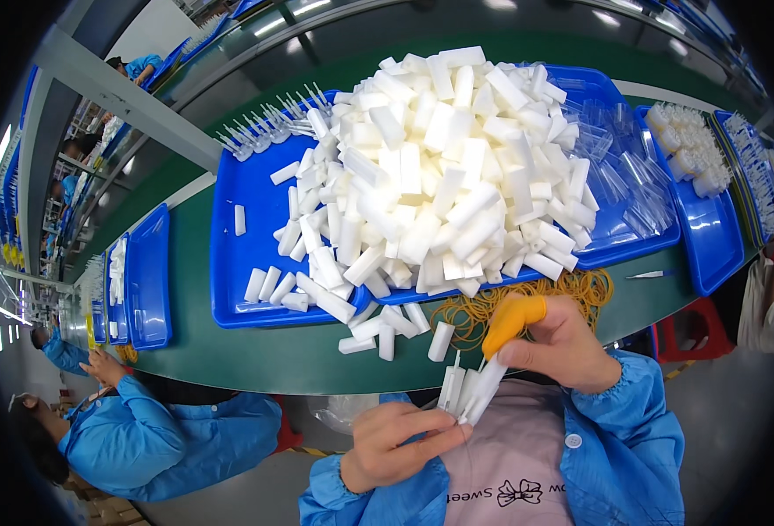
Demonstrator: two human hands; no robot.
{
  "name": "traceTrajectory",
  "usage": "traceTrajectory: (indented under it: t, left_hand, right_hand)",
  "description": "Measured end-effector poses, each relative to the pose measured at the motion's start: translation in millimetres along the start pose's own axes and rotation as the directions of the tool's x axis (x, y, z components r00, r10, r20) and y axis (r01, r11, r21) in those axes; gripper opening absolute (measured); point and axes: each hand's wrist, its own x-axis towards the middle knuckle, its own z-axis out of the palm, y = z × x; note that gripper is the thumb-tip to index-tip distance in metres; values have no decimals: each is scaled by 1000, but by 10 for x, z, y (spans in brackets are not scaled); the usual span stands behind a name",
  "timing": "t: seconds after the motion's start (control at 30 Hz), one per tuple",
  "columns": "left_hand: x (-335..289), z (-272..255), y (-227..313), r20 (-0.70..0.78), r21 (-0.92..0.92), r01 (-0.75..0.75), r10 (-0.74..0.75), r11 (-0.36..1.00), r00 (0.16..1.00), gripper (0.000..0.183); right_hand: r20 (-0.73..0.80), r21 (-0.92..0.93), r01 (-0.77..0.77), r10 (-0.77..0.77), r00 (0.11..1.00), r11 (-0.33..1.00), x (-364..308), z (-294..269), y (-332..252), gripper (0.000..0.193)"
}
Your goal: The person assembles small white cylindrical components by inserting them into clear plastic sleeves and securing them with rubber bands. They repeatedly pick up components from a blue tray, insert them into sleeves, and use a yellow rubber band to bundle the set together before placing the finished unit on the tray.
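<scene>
Close to my body, my left hand (404,445) pinches the lower ends of a few slim white plastic pieces (459,386) with thin tips pointing up. My right hand (567,346) wears an orange finger cot (511,321). Its thumb and covered finger are closed on the top of a white foam block (485,390), which leans against the pieces in my left hand. Just beyond, loose white foam blocks (387,342) lie on the green table, and a tangle of yellow rubber bands (584,287) lies past my right hand.
A big heap of white foam blocks (457,167) covers much of two blue trays (248,289). Thin-stemmed white pieces (268,127) stand at the left tray's far edge. Clear plastic sleeves (637,188) fill the right side. Tweezers (650,274) lie at right. Another person (167,438) sits at left.
</scene>
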Motion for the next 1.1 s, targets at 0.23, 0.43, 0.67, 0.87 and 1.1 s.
traceTrajectory:
  t: [0.23,0.43,0.67,0.87,1.1]
  left_hand:
    - [-138,202,129,-300,-147,197,-233,969,925,29]
    - [-233,98,56,-166,-248,261,-306,933,937,27]
    - [-360,-249,-9,-397,-315,475,-569,822,720,25]
    - [-427,-309,-8,-464,-333,467,-573,819,676,26]
    - [-393,-233,-4,-532,-390,357,-524,849,665,27]
  right_hand:
    - [56,-254,301,-297,953,919,-159,279,8,22]
    - [135,-406,392,-370,919,826,-100,291,-32,25]
    - [277,-849,384,-314,908,363,115,285,197,25]
    - [533,-845,504,-202,822,-179,158,420,369,24]
    - [700,-662,636,-24,714,-396,173,413,265,18]
